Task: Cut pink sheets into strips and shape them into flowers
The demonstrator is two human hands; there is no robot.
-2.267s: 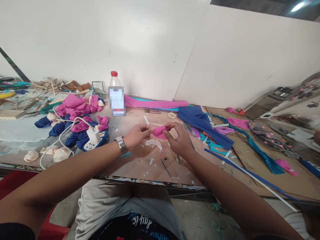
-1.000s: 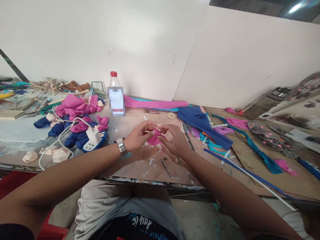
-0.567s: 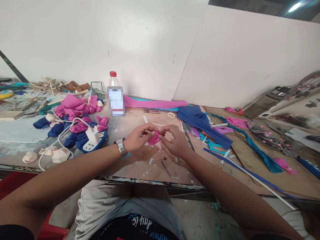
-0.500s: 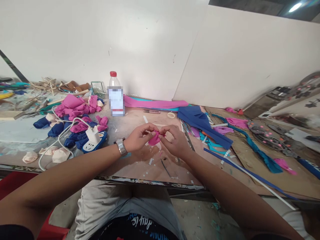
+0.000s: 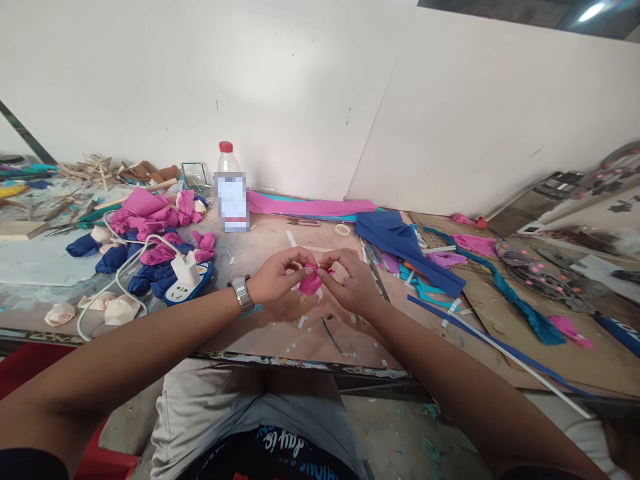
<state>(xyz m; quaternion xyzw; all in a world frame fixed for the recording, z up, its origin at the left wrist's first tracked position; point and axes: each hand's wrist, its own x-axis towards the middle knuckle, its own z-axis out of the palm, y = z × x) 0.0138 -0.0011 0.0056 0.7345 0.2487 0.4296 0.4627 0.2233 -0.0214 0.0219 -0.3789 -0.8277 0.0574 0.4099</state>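
Note:
A small piece of pink fabric (image 5: pixel 311 284) is pinched between both hands above the middle of the table, its loose part hanging below the fingertips. My left hand (image 5: pixel 280 273), with a metal watch (image 5: pixel 243 293) at the wrist, grips it from the left between thumb and fingers. From the right, my right hand (image 5: pixel 350 280) pinches the same fabric, thumb near the left thumb. Part of the fabric is hidden behind the fingers.
Pink and blue fabric rolls (image 5: pixel 150 217) lie left, beside a power strip (image 5: pixel 190 285) with a white cable. A red-capped bottle (image 5: pixel 230 160) stands behind. Blue cloth (image 5: pixel 405 247), a teal strip (image 5: pixel 510 293) and a thin white stick (image 5: pixel 530 370) lie right.
The loose part of the pink fabric has shifted slightly right and hangs a little lower. Both hands are almost in the same place, still pinching it.

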